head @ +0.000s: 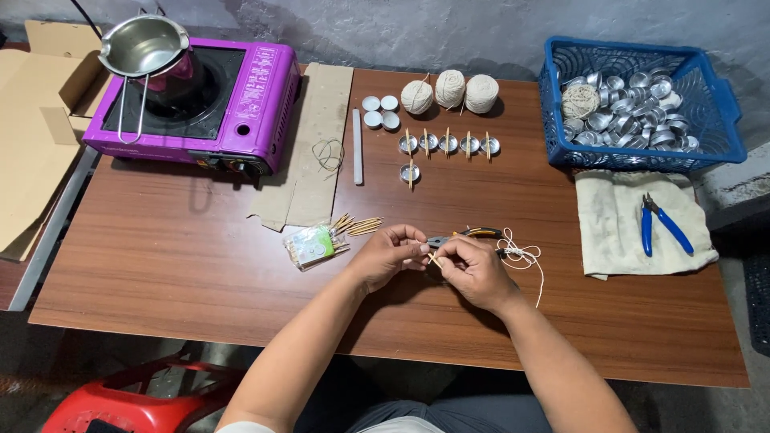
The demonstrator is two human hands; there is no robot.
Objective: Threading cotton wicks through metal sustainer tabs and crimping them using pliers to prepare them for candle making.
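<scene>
Both hands (433,261) nearest; blue basket (718,120) of metal cups (634,112).

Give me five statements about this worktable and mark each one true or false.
1. Both hands, left hand and right hand, pinch a small wooden stick. True.
2. Three balls of twine lie on the table. True.
3. The blue-handled pliers lie in the basket. False: they lie on the cloth in front of the blue basket.
4. The stove is green. False: it is purple.
5. A metal pot sits on the stove. True.
</scene>
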